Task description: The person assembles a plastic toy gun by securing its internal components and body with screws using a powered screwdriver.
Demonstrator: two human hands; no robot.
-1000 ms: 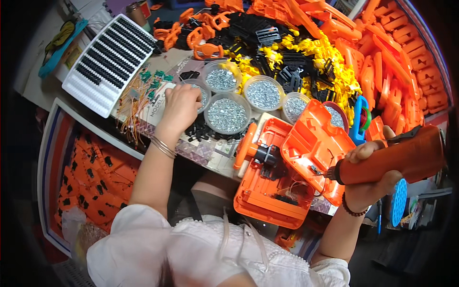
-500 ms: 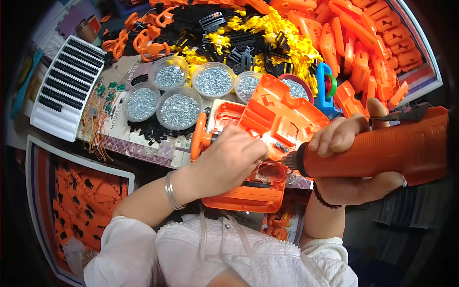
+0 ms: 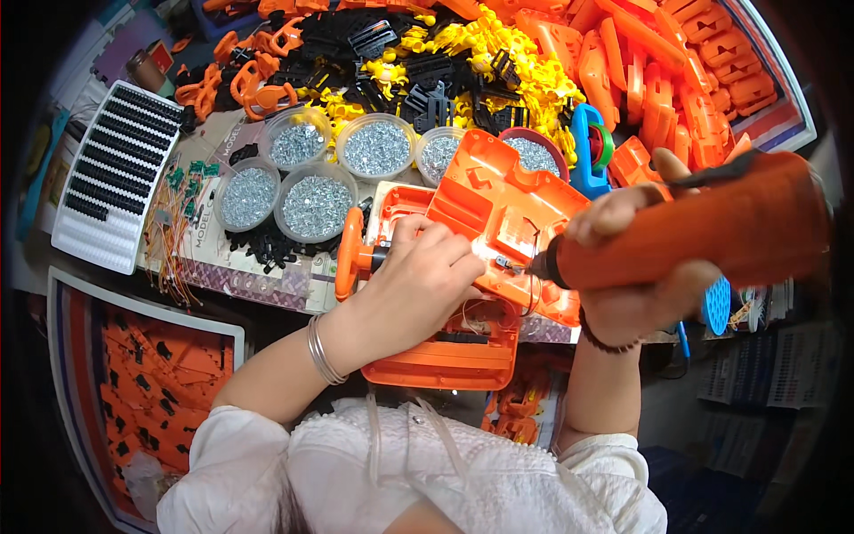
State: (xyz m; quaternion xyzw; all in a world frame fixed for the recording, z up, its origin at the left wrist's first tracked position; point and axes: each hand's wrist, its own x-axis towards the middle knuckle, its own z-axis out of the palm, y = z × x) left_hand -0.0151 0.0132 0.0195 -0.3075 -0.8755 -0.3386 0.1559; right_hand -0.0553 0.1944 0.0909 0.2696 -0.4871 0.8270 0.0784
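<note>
My right hand [image 3: 645,298] grips an orange power screwdriver [image 3: 721,227], held nearly level with its bit pointing left. The bit end meets a small dark part [image 3: 503,262] inside an opened orange plastic shell [image 3: 485,165], where a bright light falls. My left hand [image 3: 414,276] lies over the housing with its fingers curled together close to the bit; its fingertips are partly hidden, so what they pinch does not show. Below the fingers sits another orange housing half [image 3: 445,365] with thin wires. An orange ring-shaped handle [image 3: 349,254] sticks out left of my left hand.
Several tubs of screws [image 3: 375,147] stand behind the housing. Beyond them lie yellow figures [image 3: 529,76], black parts and orange shells [image 3: 658,98]. A blue tape dispenser [image 3: 587,151] is at the right. Wires [image 3: 173,240] and a white tray [image 3: 116,173] of black parts lie left.
The screwdriver has shifted slightly left and its rear end has risen, with its bit now at the small part. The view has shifted a little.
</note>
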